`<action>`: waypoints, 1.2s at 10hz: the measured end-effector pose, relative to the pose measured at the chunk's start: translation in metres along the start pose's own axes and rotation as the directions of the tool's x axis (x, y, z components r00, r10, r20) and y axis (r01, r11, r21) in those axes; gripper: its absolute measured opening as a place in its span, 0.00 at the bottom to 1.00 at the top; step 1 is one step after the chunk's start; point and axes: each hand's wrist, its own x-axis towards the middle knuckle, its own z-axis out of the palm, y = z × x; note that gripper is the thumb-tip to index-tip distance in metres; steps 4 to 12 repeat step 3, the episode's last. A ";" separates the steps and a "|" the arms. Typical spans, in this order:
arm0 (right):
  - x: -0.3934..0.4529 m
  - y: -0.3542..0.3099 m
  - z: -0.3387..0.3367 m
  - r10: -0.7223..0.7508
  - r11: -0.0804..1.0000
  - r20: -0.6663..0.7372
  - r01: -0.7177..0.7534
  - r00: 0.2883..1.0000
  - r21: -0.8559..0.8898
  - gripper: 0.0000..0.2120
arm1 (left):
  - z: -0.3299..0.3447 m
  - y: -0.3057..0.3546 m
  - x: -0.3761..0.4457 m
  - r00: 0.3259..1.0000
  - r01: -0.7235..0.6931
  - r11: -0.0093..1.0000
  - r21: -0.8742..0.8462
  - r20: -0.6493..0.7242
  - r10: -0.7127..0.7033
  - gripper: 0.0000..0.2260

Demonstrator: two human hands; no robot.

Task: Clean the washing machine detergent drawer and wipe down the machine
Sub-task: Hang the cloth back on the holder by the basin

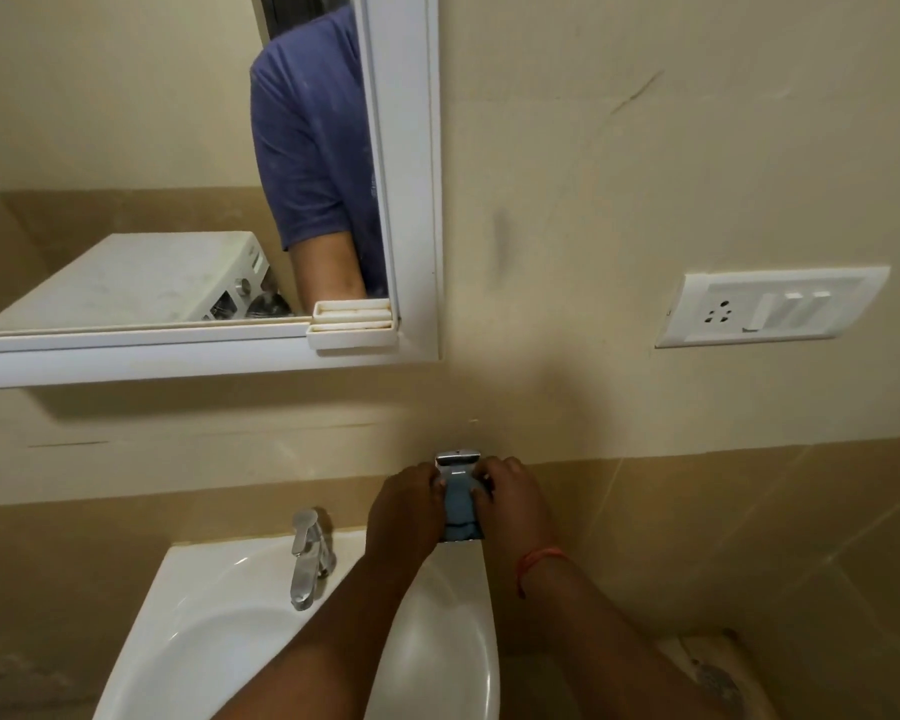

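A blue cloth (pixel 460 509) hangs down from a chrome wall holder (pixel 457 457) just above the right end of the white basin (pixel 219 600). My left hand (pixel 406 506) grips the cloth's left edge and my right hand (pixel 510 498) grips its right edge, so the cloth shows only between them. The white washing machine (pixel 141 278) appears only as a reflection in the mirror (pixel 178 148), with its dial and panel toward the right. The detergent drawer is not in view.
A chrome tap (pixel 307 558) stands at the basin's back edge, left of my hands. A small white ledge tray (pixel 352 324) sits at the mirror's lower right corner. A socket and switch plate (pixel 770 306) is on the wall at right.
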 end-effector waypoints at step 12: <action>0.001 -0.008 -0.005 0.012 0.998 -0.054 -0.016 0.998 -0.058 0.11 | -0.023 -0.001 -0.008 0.999 -0.041 0.955 0.294 0.011 0.039 0.15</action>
